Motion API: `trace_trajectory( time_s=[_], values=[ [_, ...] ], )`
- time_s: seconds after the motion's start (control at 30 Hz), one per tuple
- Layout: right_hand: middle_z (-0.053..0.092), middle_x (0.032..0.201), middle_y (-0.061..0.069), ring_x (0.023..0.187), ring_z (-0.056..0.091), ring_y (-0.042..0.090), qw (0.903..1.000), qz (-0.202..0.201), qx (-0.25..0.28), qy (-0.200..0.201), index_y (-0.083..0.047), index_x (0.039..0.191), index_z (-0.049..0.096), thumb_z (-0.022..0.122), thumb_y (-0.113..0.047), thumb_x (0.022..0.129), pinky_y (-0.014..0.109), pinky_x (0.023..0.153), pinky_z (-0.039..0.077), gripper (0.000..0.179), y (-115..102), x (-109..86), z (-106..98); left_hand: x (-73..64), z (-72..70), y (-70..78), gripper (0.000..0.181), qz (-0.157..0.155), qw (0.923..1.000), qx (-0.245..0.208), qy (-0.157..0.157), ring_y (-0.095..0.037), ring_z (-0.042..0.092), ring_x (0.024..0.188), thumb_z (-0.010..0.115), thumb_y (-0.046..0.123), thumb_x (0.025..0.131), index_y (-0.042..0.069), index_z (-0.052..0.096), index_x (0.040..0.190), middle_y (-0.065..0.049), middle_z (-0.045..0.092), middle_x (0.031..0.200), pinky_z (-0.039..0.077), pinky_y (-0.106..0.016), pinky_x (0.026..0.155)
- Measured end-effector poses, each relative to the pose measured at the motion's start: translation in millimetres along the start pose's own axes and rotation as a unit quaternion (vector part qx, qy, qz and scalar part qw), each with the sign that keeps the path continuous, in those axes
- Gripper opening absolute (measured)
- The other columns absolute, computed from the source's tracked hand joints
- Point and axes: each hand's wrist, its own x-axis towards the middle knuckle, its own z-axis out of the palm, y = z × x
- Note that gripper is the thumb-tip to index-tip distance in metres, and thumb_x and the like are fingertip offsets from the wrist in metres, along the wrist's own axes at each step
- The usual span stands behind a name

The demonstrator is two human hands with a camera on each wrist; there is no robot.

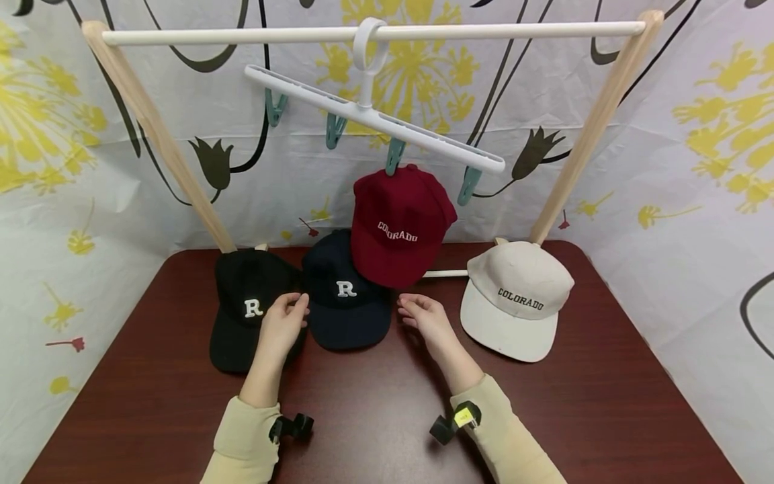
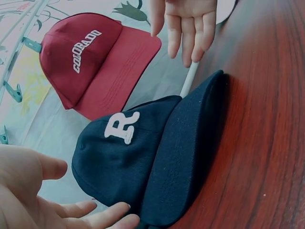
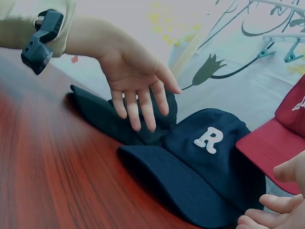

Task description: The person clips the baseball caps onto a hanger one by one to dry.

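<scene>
A dark red cap (image 1: pixel 404 225) lettered COLORADO hangs from one green clip (image 1: pixel 395 156) of a white hanger (image 1: pixel 369 115). Below and partly behind it, a navy cap (image 1: pixel 347 296) with a white R lies on the table. My left hand (image 1: pixel 285 324) hovers at the navy cap's left side, its fingers loosely extended and holding nothing; in the left wrist view the fingertips (image 2: pixel 119 210) overlap the cap's edge, and contact is unclear. To the right of the navy cap, my right hand (image 1: pixel 428 324) is held in the air with relaxed fingers and nothing in them.
A black cap (image 1: pixel 236 336) with an R lies at the left of the brown table (image 1: pixel 375 423). A cream cap (image 1: pixel 520 296) lies at the right. The tilted hanger hooks over a white rod (image 1: pixel 514 30) between wooden posts (image 1: pixel 595 128). Patterned cloth (image 1: pixel 695 222) stands behind.
</scene>
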Motion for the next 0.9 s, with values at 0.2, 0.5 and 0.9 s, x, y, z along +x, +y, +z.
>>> trace_trajectory(
  time_s=[0.2, 0.5, 0.9],
  values=[
    [0.049, 0.130, 0.030, 0.119, 0.049, 0.041, 0.9998, 0.009, 0.015, -0.008, 0.015, 0.128, 0.048, 0.048, -0.009, 0.100, 0.048, 0.098, 0.041, 0.037, 1.8, 0.0, 6.3, -1.6, -1.3, 1.2, 0.049, -0.021, 0.9998, -0.002, -0.005, -0.034, 0.065, 0.092, 0.048, 0.036, 0.100, -0.001, 0.050, 0.132, -0.022, 0.064, 0.110, 0.049, -0.042, 0.085],
    [0.043, 0.137, 0.029, 0.125, 0.044, 0.041, 0.9992, 0.023, 0.018, -0.027, 0.014, 0.131, 0.044, 0.046, -0.013, 0.102, 0.047, 0.101, 0.038, 0.040, 6.9, 1.2, 8.4, 1.0, 0.3, -0.5, 0.051, -0.029, 0.9995, -0.001, -0.007, -0.033, 0.066, 0.090, 0.049, 0.039, 0.099, 0.000, 0.049, 0.133, -0.021, 0.063, 0.111, 0.048, -0.041, 0.083],
    [0.036, 0.142, 0.030, 0.129, 0.037, 0.041, 0.9971, 0.039, 0.037, -0.054, 0.015, 0.135, 0.036, 0.046, -0.015, 0.102, 0.047, 0.105, 0.033, 0.046, 9.6, 0.5, 9.0, 3.4, 3.1, -6.5, 0.056, -0.058, 0.9979, -0.010, -0.027, -0.033, 0.065, 0.093, 0.047, 0.039, 0.099, 0.001, 0.042, 0.139, -0.025, 0.056, 0.123, 0.049, -0.035, 0.070]
  ],
)
